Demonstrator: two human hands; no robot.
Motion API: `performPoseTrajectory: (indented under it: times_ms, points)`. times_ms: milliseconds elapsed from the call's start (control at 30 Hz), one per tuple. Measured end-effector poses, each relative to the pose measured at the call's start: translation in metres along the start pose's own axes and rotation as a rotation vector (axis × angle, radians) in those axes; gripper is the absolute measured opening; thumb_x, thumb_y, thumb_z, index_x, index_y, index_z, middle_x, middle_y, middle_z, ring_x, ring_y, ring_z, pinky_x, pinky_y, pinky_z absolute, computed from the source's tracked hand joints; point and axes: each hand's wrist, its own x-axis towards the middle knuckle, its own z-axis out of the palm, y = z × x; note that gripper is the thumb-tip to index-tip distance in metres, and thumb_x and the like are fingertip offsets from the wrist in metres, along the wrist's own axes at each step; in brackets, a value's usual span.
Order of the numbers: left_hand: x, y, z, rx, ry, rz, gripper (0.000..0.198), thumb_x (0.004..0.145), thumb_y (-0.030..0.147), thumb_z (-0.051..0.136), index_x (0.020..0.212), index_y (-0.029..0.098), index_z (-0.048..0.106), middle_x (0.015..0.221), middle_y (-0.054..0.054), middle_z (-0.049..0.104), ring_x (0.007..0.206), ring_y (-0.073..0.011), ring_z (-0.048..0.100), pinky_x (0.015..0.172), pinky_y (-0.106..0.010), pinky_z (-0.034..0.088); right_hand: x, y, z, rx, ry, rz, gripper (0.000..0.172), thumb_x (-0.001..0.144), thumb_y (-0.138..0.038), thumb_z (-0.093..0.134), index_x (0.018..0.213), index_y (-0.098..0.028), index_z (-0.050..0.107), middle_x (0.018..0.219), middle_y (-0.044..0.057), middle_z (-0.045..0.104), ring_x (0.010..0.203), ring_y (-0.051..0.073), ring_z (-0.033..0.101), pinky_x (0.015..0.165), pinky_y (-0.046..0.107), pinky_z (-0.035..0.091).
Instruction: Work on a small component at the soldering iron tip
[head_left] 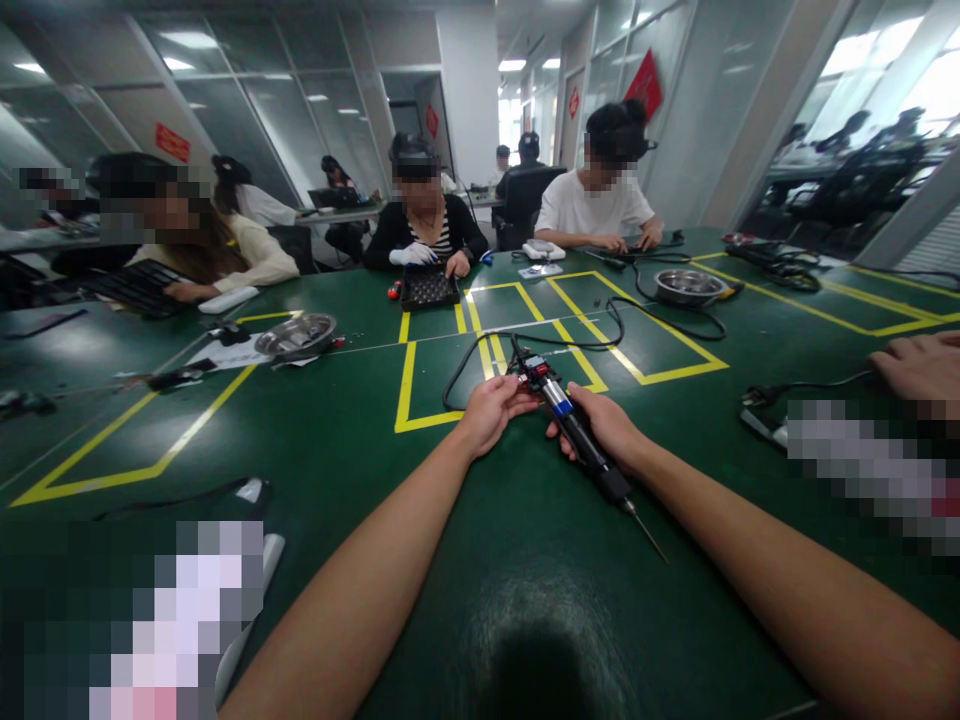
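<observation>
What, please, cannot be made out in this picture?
Head view: part of the right hand, hidden by the electric screwdriver.
Head view: a co-worker's hand, cut off by the right edge.
Head view: any lettering on the electric screwdriver, too small to read.

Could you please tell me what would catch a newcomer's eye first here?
Probably the electric screwdriver at the centre, gripped by the right hand, with the left hand at its corded end. Next might come the bright yellow tape outlines on the green table, beyond the hands and off to both sides, and perhaps the shiny metal bowl farther back on the right.
</observation>
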Motion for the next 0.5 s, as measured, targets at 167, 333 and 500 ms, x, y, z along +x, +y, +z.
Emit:
performPoseTrajectory:
  times_ms: [167,333,500]
  points:
    - [0.0006,-0.0009,0.0000,0.002,0.006,-0.011,0.012,0.096,0.020,0.058,0.093,0.009,0.063,0.095,-0.015,0.074,0.083,-0.0206,0.073,0.089,-0.039,0.056,-0.0012,-0.0016,0.0015,-0.019,-0.001,0.000,0.061,0.100,-0.061,0.039,0.080,-0.012,0.069,0.055,0.010,0.068,0.043,0.017,0.062,0.040,0.024,0.048]
    - [0.0003,-0.0006,0.0012,0.013,0.018,-0.012,0.013,0.096,0.019,0.056,0.089,0.009,0.062,0.096,-0.016,0.074,0.082,-0.0200,0.073,0.090,-0.040,0.056,-0.0025,-0.0029,0.0023,-0.077,-0.014,-0.020,0.056,0.100,-0.058,0.043,0.077,-0.013,0.067,0.054,0.008,0.067,0.041,0.015,0.061,0.038,0.023,0.047]
    - [0.0000,-0.0001,0.0025,0.013,0.045,-0.018,0.012,0.095,0.019,0.059,0.091,0.009,0.064,0.093,-0.014,0.074,0.081,-0.0191,0.073,0.093,-0.041,0.056,-0.0016,-0.0007,0.0030,-0.055,-0.032,-0.070,0.029,0.096,-0.044,0.058,0.089,-0.016,0.063,0.067,0.005,0.071,0.044,0.013,0.061,0.038,0.022,0.050]
